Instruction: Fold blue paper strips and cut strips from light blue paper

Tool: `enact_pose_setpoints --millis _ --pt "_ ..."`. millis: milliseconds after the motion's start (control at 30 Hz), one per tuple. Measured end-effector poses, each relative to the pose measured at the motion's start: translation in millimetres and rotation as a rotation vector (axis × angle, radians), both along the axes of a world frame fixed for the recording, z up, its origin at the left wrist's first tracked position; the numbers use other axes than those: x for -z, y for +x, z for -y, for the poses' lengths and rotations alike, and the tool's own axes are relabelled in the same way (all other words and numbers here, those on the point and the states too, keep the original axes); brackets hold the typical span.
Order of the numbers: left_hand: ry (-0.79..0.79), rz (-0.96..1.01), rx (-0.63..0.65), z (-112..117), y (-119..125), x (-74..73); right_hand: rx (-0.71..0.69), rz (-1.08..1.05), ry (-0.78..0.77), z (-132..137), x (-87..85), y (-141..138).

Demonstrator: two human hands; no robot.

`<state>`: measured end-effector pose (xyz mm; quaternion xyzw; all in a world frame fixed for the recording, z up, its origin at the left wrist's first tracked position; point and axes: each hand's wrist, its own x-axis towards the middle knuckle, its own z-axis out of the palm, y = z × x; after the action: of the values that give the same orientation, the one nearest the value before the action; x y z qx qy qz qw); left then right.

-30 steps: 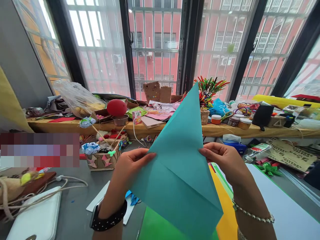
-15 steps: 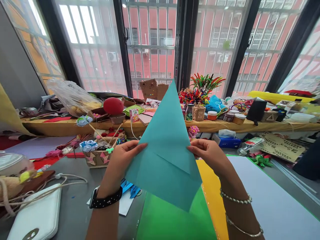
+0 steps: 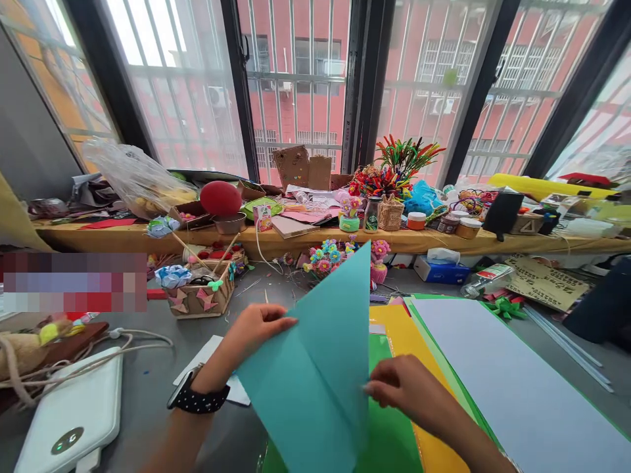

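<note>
A folded sheet of teal paper (image 3: 315,368) is held up in front of me, its pointed corner at the upper right and a diagonal flap edge across it. My left hand (image 3: 259,332) pinches its left edge between thumb and fingers; a watch with a dotted black strap is on that wrist. At the paper's right edge, my right hand (image 3: 394,384) is closed with its fingertips on the edge, slightly blurred. Beneath the paper lies a green sheet (image 3: 394,427), partly covered by it.
Yellow paper (image 3: 394,322) and a white sheet (image 3: 493,355) lie to the right. A cardboard basket (image 3: 200,299) stands at left behind my hand, near a white power bank (image 3: 71,407) with cables. Crafts crowd the windowsill (image 3: 315,243), including a red balloon (image 3: 221,198).
The teal paper has come down and turned, its tip swinging to the right. My right hand has moved down along its edge, and my left hand is slightly lower.
</note>
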<state>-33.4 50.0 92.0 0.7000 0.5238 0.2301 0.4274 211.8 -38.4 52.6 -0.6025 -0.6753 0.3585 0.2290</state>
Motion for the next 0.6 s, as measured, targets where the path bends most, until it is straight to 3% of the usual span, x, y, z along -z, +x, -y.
enact_pose_setpoints --millis 100,267,433,500,600 --pt "-0.076 -0.069 0.134 -2.5 0.9 27.3 0.071 0.148 0.155 22.7 14.7 0.3" --pt "-0.107 -0.139 0.258 -2.7 4.2 60.3 0.019 0.191 0.545 34.6 42.6 -2.9" --pt "-0.097 -0.198 0.336 -3.4 5.8 70.3 0.084 0.293 0.9 33.1 51.8 -8.2" --pt "-0.081 -0.212 0.368 -3.9 6.2 71.2 0.069 0.301 0.942 29.9 50.8 -12.7" --pt "-0.05 -0.228 0.431 -4.0 7.7 72.0 -0.103 0.302 0.896 20.8 54.3 -18.7"
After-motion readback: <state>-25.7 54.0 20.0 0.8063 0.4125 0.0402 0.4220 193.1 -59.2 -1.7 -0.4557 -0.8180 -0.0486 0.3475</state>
